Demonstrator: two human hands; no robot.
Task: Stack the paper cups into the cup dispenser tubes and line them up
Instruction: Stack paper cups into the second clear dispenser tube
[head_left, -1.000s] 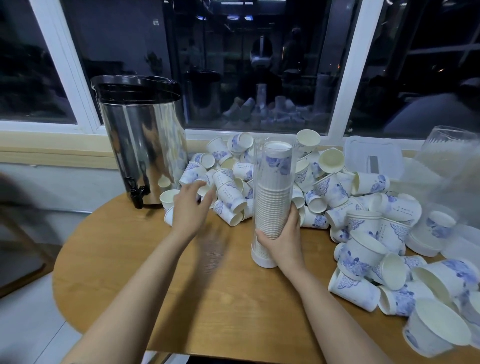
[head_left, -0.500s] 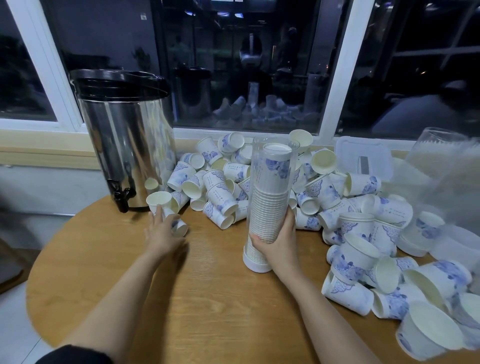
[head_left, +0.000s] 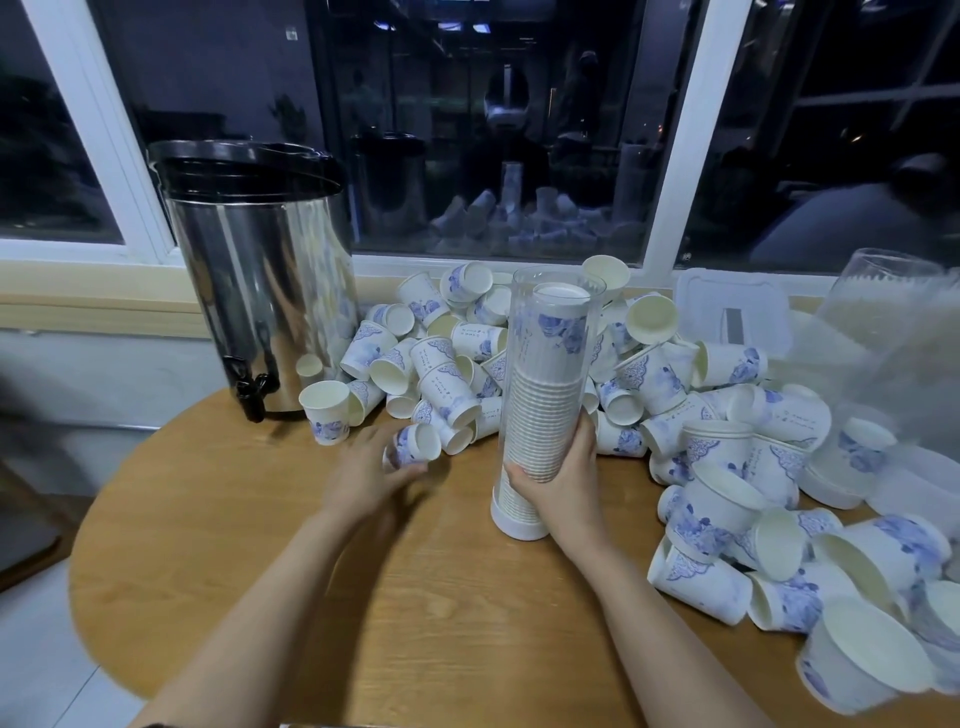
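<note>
A clear cup dispenser tube (head_left: 545, 364) stands upright on the round wooden table (head_left: 415, 597), nearly full of stacked white-and-blue paper cups. My right hand (head_left: 563, 483) grips the tube low down, near its white base. My left hand (head_left: 371, 475) holds one paper cup (head_left: 413, 446) lying on its side, mouth facing right, just left of the tube. A big heap of loose paper cups (head_left: 649, 384) spreads behind and to the right of the tube.
A steel drinks urn (head_left: 260, 280) with a black tap stands at the back left. One upright cup (head_left: 326, 413) sits beside it. Clear plastic lids and containers (head_left: 883, 322) lie at the far right, under the window.
My left hand has drawn back from the heap toward the tube and now holds one cup. The right hand has kept its grip on the tube.
</note>
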